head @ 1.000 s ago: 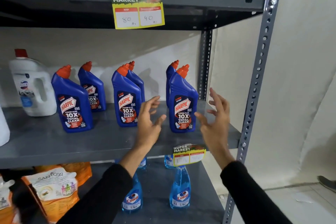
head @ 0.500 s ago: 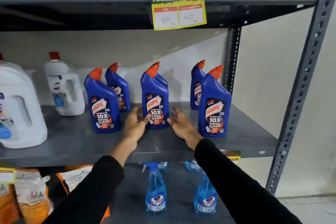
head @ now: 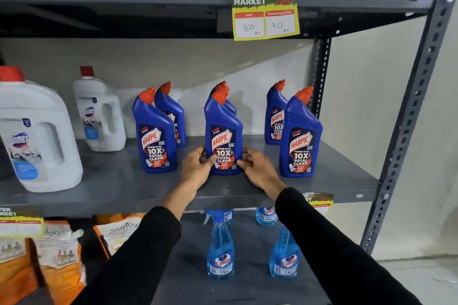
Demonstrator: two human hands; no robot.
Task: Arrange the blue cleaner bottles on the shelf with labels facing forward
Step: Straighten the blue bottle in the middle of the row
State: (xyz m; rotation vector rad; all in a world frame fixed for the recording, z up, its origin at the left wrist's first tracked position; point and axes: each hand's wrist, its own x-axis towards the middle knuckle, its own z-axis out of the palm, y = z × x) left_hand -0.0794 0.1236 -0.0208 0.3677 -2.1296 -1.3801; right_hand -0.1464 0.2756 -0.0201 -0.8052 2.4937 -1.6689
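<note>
Several blue cleaner bottles with orange caps stand upright on the grey shelf (head: 124, 195) in front and back rows. The middle front bottle (head: 222, 131) shows its label forward. My left hand (head: 198, 168) grips its lower left side with the thumb on the label, and my right hand (head: 257, 168) holds its lower right side. The left front bottle (head: 155, 131) and the right front bottle (head: 300, 136) also face forward. Behind them stand the back left bottle (head: 173, 111), the mostly hidden back middle bottle (head: 229, 104) and the back right bottle (head: 273, 116).
Two white jugs, the large white jug (head: 37, 136) and the smaller white jug (head: 101, 114), stand at the shelf's left. A yellow price tag (head: 265, 12) hangs from the shelf above. Below stand blue spray bottles (head: 220, 255) and orange pouches (head: 59, 260). A perforated metal post (head: 406, 126) bounds the right side.
Both hands moved left from the right front bottle to the middle front bottle and closed around its base. The camera view shifted left.
</note>
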